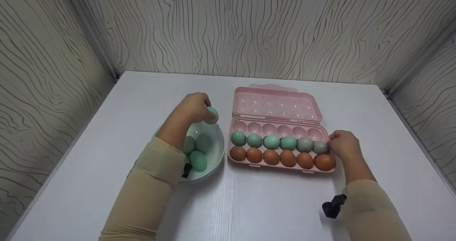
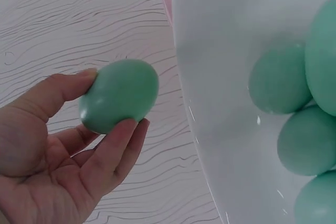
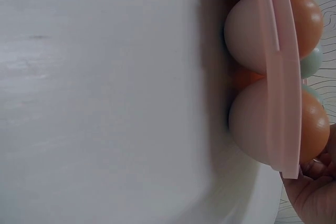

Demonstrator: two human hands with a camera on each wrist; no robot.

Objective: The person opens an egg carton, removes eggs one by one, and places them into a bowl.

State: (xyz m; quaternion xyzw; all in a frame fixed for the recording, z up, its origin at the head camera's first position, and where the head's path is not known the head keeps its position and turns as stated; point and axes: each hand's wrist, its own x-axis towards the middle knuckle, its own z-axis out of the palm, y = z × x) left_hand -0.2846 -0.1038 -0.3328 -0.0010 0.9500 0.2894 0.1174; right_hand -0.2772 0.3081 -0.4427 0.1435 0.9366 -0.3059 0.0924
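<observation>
My left hand [image 1: 192, 107] pinches a pale green egg [image 2: 121, 95] between thumb and fingertips, raised at the far rim of a white bowl [image 1: 220, 146]. Inside the bowl lie several more green eggs [image 1: 198, 161], partly covered by my left forearm. Right of the bowl is a pink egg carton [image 1: 281, 166], its lid [image 1: 276, 103] folded back. Brown eggs [image 1: 271, 157] fill its near row and green to greyish eggs [image 1: 271, 142] the middle row; the far row shows bare hollows [image 1: 269, 129]. My right hand [image 1: 345, 144] grips the carton's right end, thumb low at its rim.
Both bowl and carton stand on a white table [image 1: 221, 212]. Wood-grain patterned panels [image 1: 228, 30] rise behind it and at the sides. A black wrist device [image 1: 333, 206] sticks out beside my right sleeve.
</observation>
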